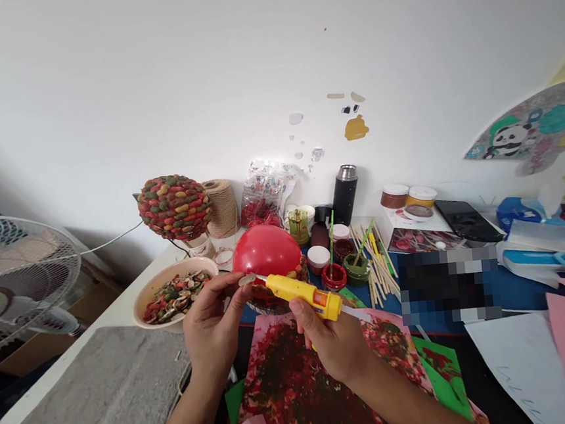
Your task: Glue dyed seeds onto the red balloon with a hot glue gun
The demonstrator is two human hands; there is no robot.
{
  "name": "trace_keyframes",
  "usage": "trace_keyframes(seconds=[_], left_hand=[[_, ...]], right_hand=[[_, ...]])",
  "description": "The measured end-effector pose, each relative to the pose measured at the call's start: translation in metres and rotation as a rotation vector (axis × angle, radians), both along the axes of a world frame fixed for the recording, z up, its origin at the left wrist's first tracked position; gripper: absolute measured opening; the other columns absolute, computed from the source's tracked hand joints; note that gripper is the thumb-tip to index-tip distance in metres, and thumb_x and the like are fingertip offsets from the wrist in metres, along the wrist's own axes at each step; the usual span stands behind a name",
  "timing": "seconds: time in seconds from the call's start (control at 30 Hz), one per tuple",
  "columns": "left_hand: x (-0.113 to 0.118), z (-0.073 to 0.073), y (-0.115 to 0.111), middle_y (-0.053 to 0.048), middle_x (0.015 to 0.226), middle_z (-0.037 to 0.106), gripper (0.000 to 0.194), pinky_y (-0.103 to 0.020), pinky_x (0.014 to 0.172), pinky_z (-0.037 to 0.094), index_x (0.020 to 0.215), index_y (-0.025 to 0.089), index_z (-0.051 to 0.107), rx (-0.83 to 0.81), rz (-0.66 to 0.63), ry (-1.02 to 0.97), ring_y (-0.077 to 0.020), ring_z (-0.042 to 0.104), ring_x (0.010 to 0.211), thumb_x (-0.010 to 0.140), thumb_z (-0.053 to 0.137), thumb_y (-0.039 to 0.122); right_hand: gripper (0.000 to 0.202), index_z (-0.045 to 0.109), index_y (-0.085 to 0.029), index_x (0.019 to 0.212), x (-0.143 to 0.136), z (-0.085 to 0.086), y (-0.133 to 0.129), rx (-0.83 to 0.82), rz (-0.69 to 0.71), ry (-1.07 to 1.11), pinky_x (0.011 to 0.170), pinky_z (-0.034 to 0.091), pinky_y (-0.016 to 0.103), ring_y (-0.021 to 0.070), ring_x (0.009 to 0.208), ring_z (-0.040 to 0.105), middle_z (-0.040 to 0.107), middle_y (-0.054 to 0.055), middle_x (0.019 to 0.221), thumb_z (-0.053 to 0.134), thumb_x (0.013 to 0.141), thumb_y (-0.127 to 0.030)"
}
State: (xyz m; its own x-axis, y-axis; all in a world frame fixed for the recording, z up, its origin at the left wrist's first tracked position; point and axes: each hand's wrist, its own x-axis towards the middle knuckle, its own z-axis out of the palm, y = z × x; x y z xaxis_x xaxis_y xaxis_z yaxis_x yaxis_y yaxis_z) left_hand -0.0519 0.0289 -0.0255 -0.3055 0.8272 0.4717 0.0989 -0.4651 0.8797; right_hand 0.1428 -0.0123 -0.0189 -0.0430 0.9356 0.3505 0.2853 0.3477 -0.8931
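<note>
My left hand [217,313] pinches a small pale pistachio shell [247,279] between thumb and fingertips. My right hand [336,339] is wrapped round a yellow hot glue gun [302,294], its nozzle pointing left and meeting the shell, or very close to it. Just behind both hands sits a red balloon [266,250], its lower part partly covered with coloured shells. To the left stands a cream bowl [143,287] of loose shells, some painted red and green. Beneath my hands lies a pink sheet [296,369] smeared with dark red and green paint.
A ball covered in coloured shells [174,208] stands by a twine spool [221,207]. Behind are a black flask [345,196], paint jars with brushes [334,277] and wooden sticks [376,263]. A fan [16,281] is at left; a phone [466,219] and papers [523,362] lie right.
</note>
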Motion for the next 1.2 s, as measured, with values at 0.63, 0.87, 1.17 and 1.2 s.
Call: trace_keyframes(seconds=[0.63,0.87,1.17,1.2], left_hand=[[-0.005,-0.008,0.002,-0.005,0.098,0.083,0.026,-0.029,0.081,0.062,0.104,0.023,0.083,0.009,0.016,0.048,-0.0192,0.076,0.086,0.085,0.091,0.04],[-0.005,-0.007,0.0,-0.005,0.097,0.083,0.026,-0.029,0.08,0.063,0.103,0.023,0.082,0.013,0.013,0.04,-0.0192,0.076,0.085,0.085,0.091,0.04],[-0.006,0.0,0.005,-0.004,0.097,0.083,0.027,-0.027,0.076,0.064,0.102,0.023,0.082,0.021,0.035,-0.095,-0.0176,0.076,0.082,0.082,0.094,0.036],[-0.007,0.003,0.006,-0.004,0.1,0.084,0.026,-0.027,0.078,0.064,0.102,0.024,0.082,0.025,0.043,-0.121,-0.0179,0.077,0.086,0.082,0.094,0.036]], right_hand=[[0.073,0.055,-0.026,0.061,-0.003,0.004,-0.001,0.027,0.003,-0.012,0.048,0.044,0.026,0.0148,0.043,0.054,0.049,-0.003,0.045,0.04,0.107,-0.08],[0.069,0.064,-0.026,0.064,-0.003,0.002,-0.001,0.018,0.003,-0.018,0.046,0.043,0.028,0.0171,0.042,0.054,0.049,-0.002,0.045,0.043,0.108,-0.076],[0.068,0.066,-0.025,0.068,-0.002,-0.002,0.001,0.013,0.03,0.003,0.048,0.044,0.028,0.017,0.047,0.057,0.054,-0.001,0.051,0.045,0.107,-0.077],[0.068,0.065,-0.025,0.068,-0.001,-0.002,0.002,0.005,0.032,0.023,0.048,0.044,0.028,0.017,0.047,0.056,0.054,-0.001,0.05,0.046,0.106,-0.078]])
